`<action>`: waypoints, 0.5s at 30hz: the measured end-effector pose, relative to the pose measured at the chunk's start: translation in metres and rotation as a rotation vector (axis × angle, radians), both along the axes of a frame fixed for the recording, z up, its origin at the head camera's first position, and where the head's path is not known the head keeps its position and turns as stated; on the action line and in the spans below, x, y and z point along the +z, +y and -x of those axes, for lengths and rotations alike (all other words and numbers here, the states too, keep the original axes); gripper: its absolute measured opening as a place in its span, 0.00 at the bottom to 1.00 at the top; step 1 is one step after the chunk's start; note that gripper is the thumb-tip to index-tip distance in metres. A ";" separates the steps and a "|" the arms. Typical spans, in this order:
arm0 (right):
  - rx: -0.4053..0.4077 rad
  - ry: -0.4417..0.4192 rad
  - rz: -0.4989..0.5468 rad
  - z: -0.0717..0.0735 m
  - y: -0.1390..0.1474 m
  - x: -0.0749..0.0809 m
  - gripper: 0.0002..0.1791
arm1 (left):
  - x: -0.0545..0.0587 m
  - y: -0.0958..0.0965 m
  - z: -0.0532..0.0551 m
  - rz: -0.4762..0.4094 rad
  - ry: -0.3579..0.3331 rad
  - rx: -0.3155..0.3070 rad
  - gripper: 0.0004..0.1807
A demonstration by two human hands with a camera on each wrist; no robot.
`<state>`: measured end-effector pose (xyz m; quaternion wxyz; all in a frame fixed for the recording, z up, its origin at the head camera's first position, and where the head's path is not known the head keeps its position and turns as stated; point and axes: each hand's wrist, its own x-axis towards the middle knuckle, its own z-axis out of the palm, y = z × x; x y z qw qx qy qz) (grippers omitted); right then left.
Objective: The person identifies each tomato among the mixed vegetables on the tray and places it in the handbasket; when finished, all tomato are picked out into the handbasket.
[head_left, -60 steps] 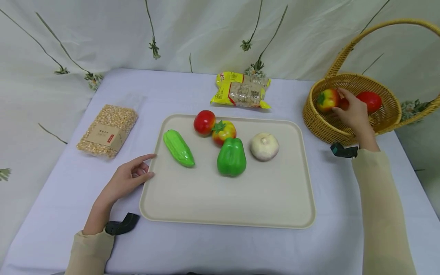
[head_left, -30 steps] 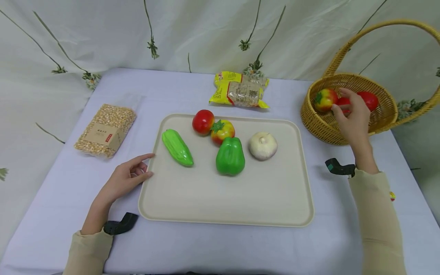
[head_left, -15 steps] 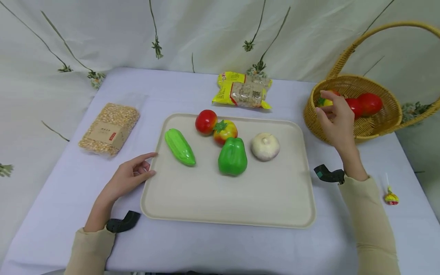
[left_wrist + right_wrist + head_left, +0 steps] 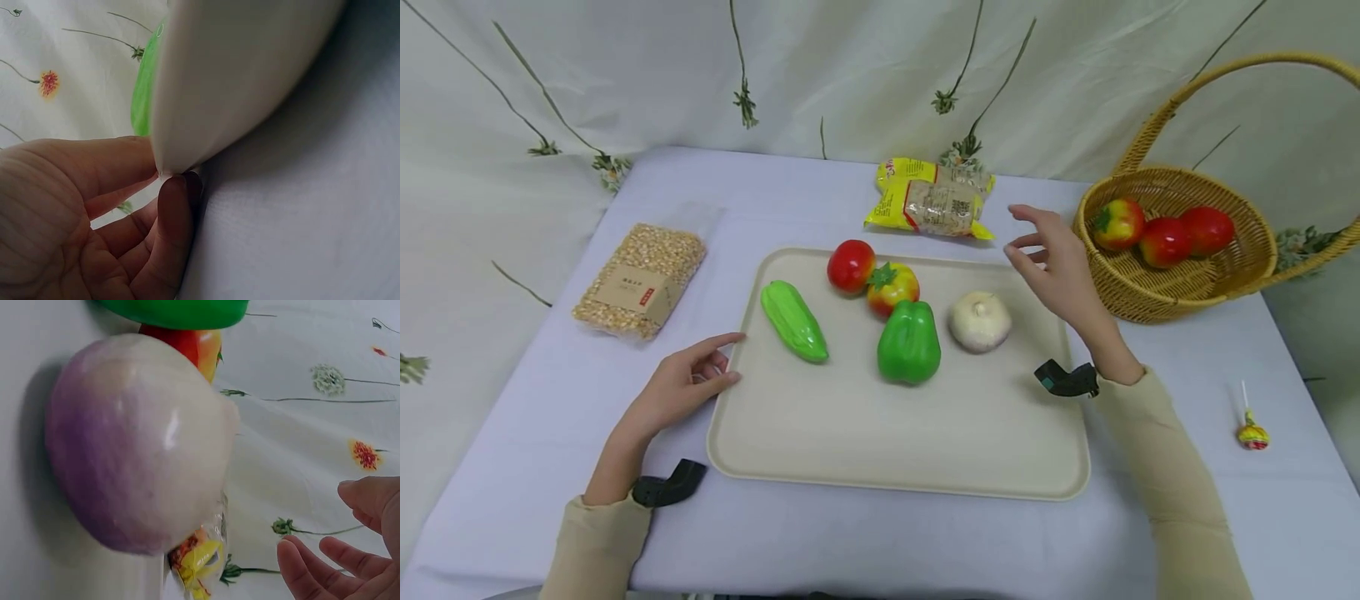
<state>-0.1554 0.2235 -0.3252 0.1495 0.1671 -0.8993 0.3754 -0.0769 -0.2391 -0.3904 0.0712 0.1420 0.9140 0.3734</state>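
My left hand [image 4: 681, 383] holds the left rim of a beige tray [image 4: 887, 450]; in the left wrist view the thumb lies at the upper side and fingertips meet the edge below. On the tray are a long green pepper [image 4: 793, 321], a tomato [image 4: 851, 267], a red-yellow fruit with a green calyx [image 4: 891, 289], a green bell pepper [image 4: 908, 343] and a garlic bulb [image 4: 980, 322]. Hovering over the tray's far right corner, my right hand [image 4: 1060, 267] has loosely bent, parted fingers and holds nothing. The garlic bulb [image 4: 137, 444] fills much of the right wrist view.
A wicker basket [image 4: 1150, 308] with a tall handle stands at far right, holding two red fruits [image 4: 1187, 235] and a red-yellow one [image 4: 1118, 223]. Yellow packets [image 4: 936, 204] lie behind the tray. A bag of corn kernels [image 4: 640, 279] is left, a lollipop [image 4: 1252, 429] right.
My right hand has come out of the basket, bringing nothing with it, and moved left over the tray's corner. The lollipop, earlier behind the sleeve, now shows. The left hand stays at the rim.
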 end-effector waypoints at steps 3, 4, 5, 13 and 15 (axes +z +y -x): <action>0.072 -0.042 -0.026 0.003 -0.012 -0.001 0.27 | 0.000 0.000 0.000 -0.002 -0.001 -0.002 0.25; 0.095 -0.055 -0.030 0.003 -0.016 -0.001 0.27 | 0.000 0.000 0.000 -0.002 0.000 -0.002 0.25; 0.115 -0.066 -0.036 0.004 -0.020 -0.002 0.27 | 0.000 0.000 0.000 -0.002 0.000 -0.003 0.25; 0.254 -0.191 -0.060 0.010 -0.051 -0.005 0.29 | 0.000 0.001 0.000 0.008 0.016 -0.001 0.24; 0.284 -0.218 -0.063 0.011 -0.058 -0.006 0.29 | 0.000 0.001 0.000 0.006 0.016 -0.002 0.24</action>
